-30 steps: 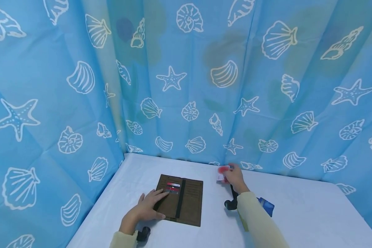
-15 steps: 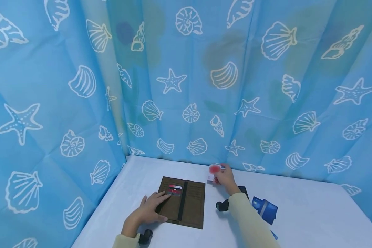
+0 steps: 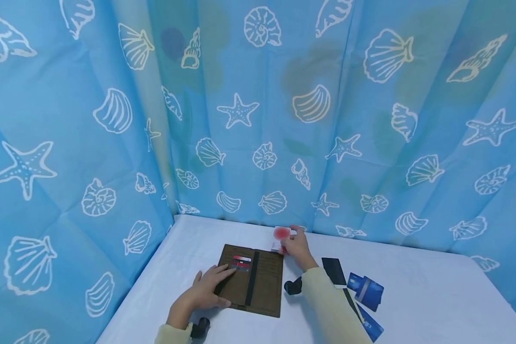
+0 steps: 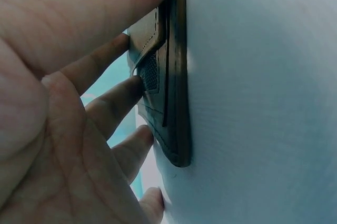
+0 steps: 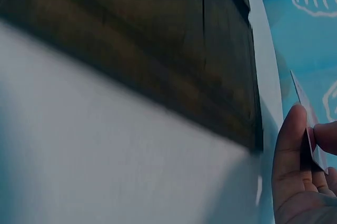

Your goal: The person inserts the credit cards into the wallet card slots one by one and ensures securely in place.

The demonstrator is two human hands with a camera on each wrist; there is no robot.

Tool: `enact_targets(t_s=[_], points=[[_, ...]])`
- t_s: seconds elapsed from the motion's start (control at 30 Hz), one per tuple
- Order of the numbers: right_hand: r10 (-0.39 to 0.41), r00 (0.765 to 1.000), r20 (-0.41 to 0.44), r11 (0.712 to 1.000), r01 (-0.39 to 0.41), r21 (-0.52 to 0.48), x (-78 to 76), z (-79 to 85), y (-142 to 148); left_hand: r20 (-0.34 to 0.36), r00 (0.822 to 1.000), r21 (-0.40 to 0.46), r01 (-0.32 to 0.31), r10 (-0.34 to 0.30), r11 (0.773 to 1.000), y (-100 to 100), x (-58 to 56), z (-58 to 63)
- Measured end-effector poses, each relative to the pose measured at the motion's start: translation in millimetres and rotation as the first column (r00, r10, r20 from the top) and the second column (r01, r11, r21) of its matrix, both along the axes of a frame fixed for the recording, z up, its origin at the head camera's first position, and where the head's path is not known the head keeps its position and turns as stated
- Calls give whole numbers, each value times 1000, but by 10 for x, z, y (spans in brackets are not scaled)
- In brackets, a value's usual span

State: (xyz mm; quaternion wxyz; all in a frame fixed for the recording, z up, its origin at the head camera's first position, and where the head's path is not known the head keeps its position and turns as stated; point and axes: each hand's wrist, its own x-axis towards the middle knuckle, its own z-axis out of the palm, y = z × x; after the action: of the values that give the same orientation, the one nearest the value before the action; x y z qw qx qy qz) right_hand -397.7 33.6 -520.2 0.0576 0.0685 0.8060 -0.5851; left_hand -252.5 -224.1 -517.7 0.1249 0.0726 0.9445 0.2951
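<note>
your left hand [image 3: 208, 287] rests, fingers spread and empty, on the unfolded wallet [image 3: 270, 289], probably steadying it. your right hand [image 3: 298, 247] pinches a card [image 3: 280, 234] thumb-to-finger, likely for control.

Right wrist view crops the wallet [image 5: 147, 40], its edge blurred — card [image 3: 279, 236] lettering too small to read.

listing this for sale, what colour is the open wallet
Brown wallet, clearest in the head view.

The left sleeve [image 3: 170, 334] and right sleeve [image 3: 333, 306] are plain pale yellow. A small, rounded black device [image 3: 293, 286] juts beside each.
</note>
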Motion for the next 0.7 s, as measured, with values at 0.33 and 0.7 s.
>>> enact_targets(t_s=[0.33,0.7], points=[[50,999,-12,997,-50,-58,57,-24,-202,17,1000,2,17,-17,1000,7,-4,-23],[89,993,-72,995,-85,57,88,-61,-408,9,1000,-6,0,0,1000,-10,-9,-9]])
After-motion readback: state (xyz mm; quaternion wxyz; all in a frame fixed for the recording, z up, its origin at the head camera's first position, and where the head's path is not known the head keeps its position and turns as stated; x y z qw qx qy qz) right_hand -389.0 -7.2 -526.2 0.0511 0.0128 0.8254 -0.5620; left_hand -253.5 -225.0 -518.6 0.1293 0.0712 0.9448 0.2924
